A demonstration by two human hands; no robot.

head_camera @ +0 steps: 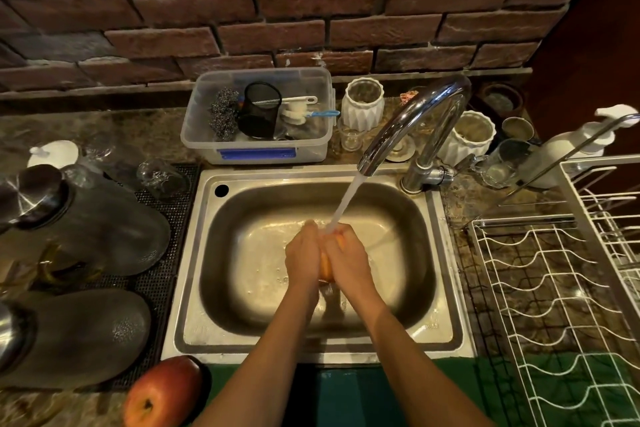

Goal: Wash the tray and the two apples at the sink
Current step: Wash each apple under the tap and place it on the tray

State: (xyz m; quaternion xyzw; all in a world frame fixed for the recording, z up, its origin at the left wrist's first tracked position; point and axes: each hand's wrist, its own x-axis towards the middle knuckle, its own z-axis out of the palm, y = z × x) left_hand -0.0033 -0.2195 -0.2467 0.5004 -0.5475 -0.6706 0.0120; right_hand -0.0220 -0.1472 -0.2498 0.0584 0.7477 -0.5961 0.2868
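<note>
Over the steel sink, my left hand and my right hand are cupped together around an orange-red apple, of which only a sliver shows between them. Water runs from the chrome tap onto the top of the hands. A second red apple lies on a dark tray at the counter's front left, near the sink's corner. Most of the tray is hidden by the apple and my left forearm.
A clear plastic tub with scourers and brushes stands behind the sink. Grey jugs and glasses sit on a mat at the left. A white wire dish rack fills the right side; white jars and a soap pump stand near the tap.
</note>
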